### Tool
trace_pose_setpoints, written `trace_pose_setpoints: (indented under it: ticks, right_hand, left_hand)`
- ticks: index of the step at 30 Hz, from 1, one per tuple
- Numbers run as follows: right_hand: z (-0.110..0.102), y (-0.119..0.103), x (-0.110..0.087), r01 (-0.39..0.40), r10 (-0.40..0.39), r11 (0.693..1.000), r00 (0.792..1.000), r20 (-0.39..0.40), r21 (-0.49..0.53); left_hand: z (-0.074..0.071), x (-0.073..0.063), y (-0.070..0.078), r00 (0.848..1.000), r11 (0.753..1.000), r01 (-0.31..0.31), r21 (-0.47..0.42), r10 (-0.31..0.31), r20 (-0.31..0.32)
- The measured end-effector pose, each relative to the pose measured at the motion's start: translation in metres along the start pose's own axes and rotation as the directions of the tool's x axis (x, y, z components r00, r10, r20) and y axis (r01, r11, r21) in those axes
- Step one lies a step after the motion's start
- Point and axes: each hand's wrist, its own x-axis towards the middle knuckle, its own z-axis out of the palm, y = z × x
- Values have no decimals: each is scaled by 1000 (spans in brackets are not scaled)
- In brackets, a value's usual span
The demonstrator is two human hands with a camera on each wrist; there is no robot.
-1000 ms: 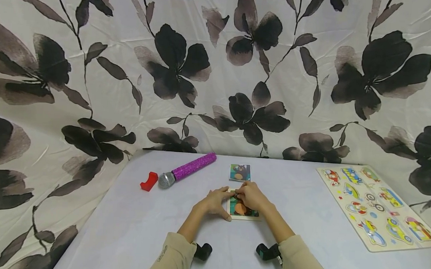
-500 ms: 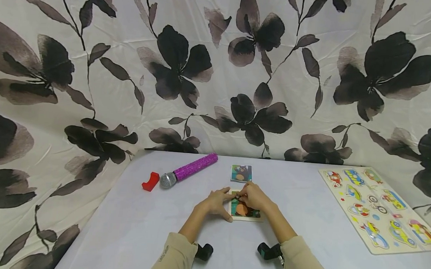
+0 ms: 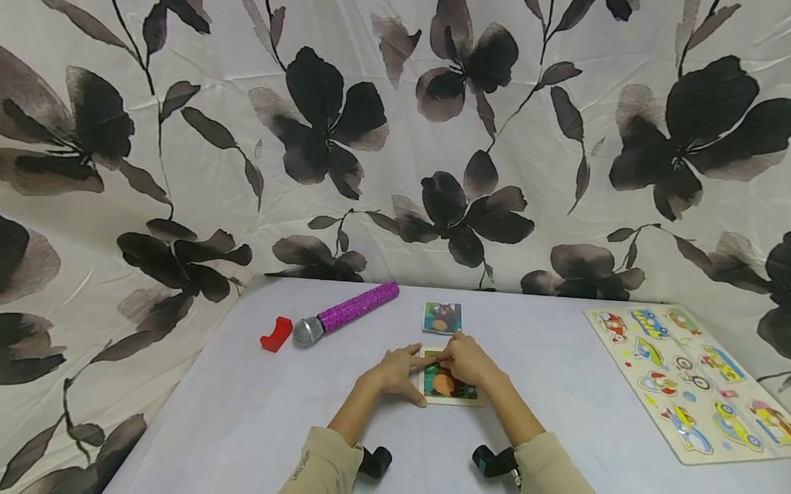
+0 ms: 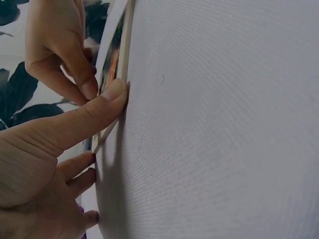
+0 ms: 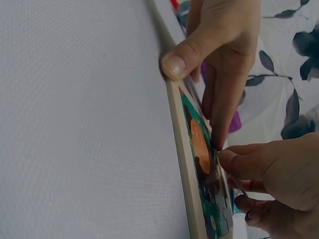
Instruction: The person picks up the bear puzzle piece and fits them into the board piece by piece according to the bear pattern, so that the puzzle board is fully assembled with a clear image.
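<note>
A small wooden puzzle board (image 3: 453,403) with a pale rim lies on the table, showing a brown animal with an orange belly on green. My left hand (image 3: 397,372) holds its left side, thumb at the near corner and index finger reaching over the picture. My right hand (image 3: 468,363) is at the far part of the board, thumb and fingers pinching a thin puzzle piece (image 5: 238,185). Both hands' fingertips meet there and hide most of that piece. Just beyond the board lies a small picture card (image 3: 442,317) with a similar brown animal.
A purple glitter microphone (image 3: 353,309) and a red curved block (image 3: 276,334) lie at the back left. On the right is a large peg puzzle board (image 3: 691,385) with vehicle pictures. A floral cloth (image 3: 400,151) hangs behind the table (image 3: 255,425).
The right fingers shift very slightly at the far part of the board. The left hand, the board and the other things stay in place; the head view wobbles a little.
</note>
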Motion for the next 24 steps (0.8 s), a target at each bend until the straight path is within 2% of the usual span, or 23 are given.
trace_pose_setpoints:
  ticks: [9,19,24]
  right_hand:
    - [-3,11,-1,139,-139,990,990,-19,-31]
    - [5,7,-4,77,-78,997,994,-70,-19]
    - [6,5,-3,37,-39,999,997,-61,-28]
  left_hand:
    - [-3,0,2,1000,1000,-16,9,17,-2]
    - [1,1,-4,1000,1000,-24,-17,24,-10]
    - [2,1,-5,1000,1000,-22,-20,22,-12]
